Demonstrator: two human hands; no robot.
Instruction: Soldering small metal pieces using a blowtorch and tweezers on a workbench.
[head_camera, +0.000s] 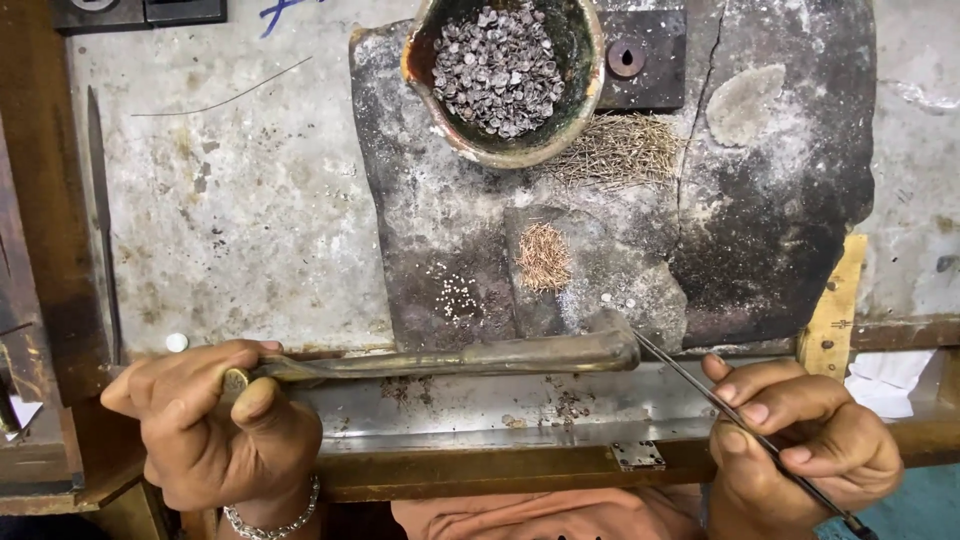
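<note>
Left hand (215, 420) clenched on long brass blowpipe (450, 358) along near bench edge, right hand (800, 445) pinching thin steel tweezers (740, 420); beyond, one round bowl (575, 60) of grey metal bits, two wire-piece heaps.

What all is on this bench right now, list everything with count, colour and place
Bowl: one, green-brown, top centre, full of small grey metal pieces.
Slab: one, charred dark grey, cracked, centre right.
Wire bits: one small coppery pile, mid-slab; a paler pile below the bowl.
Tiny beads: a cluster, pale, slab's lower left.
Metal pipe: one, dull brass, across the front edge.
Tweezers: one pair, dark, lower right.
Ruler: one, yellow, right.
Left hand: grips the pipe's end.
Right hand: holds the tweezers.
</note>
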